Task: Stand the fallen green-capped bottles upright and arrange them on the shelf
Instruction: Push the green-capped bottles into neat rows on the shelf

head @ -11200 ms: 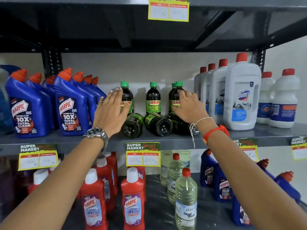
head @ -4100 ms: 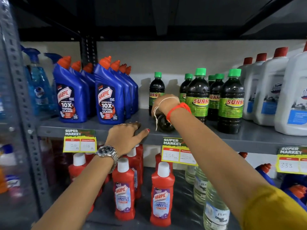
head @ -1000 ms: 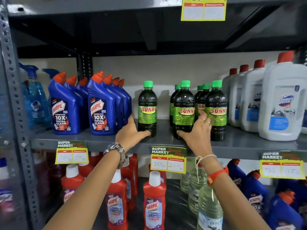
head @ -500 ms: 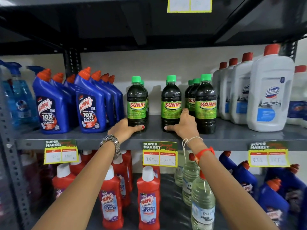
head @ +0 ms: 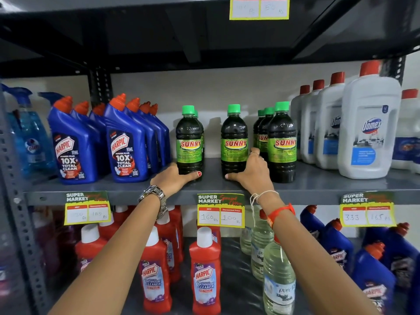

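Observation:
Several dark Sunny bottles with green caps stand upright on the grey shelf [head: 318,185]. The left front bottle [head: 189,139] has another one just behind it. My left hand [head: 175,178] wraps the base of this left bottle, thumb across its front. The middle bottle [head: 234,139] stands alone, and my right hand [head: 252,171] grips its base from the right side. To the right stands a row of three bottles, its front one [head: 281,142] nearest the shelf edge. No green-capped bottle lies on its side.
Blue Harpic bottles [head: 123,142] crowd the shelf's left part, white Domex bottles [head: 368,126] its right. Price tags [head: 220,210] hang from the front edge. Below stand red Harpic bottles [head: 205,273] and clear bottles [head: 278,278]. A dark shelf runs overhead.
Both hands have stayed at the bases of the left and middle bottles. The gap between those two bottles looks slightly wider, and the view has shifted a little.

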The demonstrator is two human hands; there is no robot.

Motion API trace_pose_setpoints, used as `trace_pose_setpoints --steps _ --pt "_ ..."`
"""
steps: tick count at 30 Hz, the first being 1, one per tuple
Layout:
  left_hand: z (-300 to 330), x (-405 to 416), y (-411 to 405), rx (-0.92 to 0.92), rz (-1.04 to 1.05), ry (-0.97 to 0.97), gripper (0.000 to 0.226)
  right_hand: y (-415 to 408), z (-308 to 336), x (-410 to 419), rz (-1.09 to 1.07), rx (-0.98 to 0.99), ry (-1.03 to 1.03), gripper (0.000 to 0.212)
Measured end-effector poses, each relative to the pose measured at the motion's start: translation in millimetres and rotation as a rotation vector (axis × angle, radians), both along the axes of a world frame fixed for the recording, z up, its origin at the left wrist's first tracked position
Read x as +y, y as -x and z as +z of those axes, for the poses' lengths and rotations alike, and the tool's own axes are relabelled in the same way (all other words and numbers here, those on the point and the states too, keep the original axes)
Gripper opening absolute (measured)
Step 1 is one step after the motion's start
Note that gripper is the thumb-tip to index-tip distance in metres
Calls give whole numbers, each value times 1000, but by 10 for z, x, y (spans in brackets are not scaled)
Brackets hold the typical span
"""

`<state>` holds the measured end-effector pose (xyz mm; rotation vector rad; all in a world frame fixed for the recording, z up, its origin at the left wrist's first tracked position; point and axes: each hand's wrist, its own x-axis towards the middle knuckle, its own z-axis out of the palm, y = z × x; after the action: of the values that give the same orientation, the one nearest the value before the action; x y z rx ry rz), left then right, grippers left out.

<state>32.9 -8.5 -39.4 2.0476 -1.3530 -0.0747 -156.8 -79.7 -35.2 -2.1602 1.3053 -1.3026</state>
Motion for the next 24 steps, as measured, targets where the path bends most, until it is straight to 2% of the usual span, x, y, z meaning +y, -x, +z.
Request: trace_pose_setpoints --steps 3,7,10,11,13,15,19,21,24 --pt "-34 62 13 -57 18 -14 88 94 -47 28 -51 -104 139 68" --pt "-215 231 29 -354 122 4 95 328 -110 8 -51 -299 214 40" --pt "-333 355 56 -453 158 79 93 508 -166 -32 -172 -411 239 26" --pt "-345 385 73 -478 164 100 89 552 -179 -61 -214 -426 249 30" --pt "-355 395 85 -505 182 117 85 602 -183 -118 -267 -398 234 52" --pt "-365 394 94 -521 204 130 87 635 -168 -186 -289 -323 201 73" --pt "-387 392 107 -546 225 182 93 700 -138 -293 -274 -160 124 97" --pt "-391 384 105 -553 225 198 93 730 -111 -300 -215 -141 47 99" --pt "-396 377 101 -564 219 209 92 762 -89 -289 -190 -116 -4 87"
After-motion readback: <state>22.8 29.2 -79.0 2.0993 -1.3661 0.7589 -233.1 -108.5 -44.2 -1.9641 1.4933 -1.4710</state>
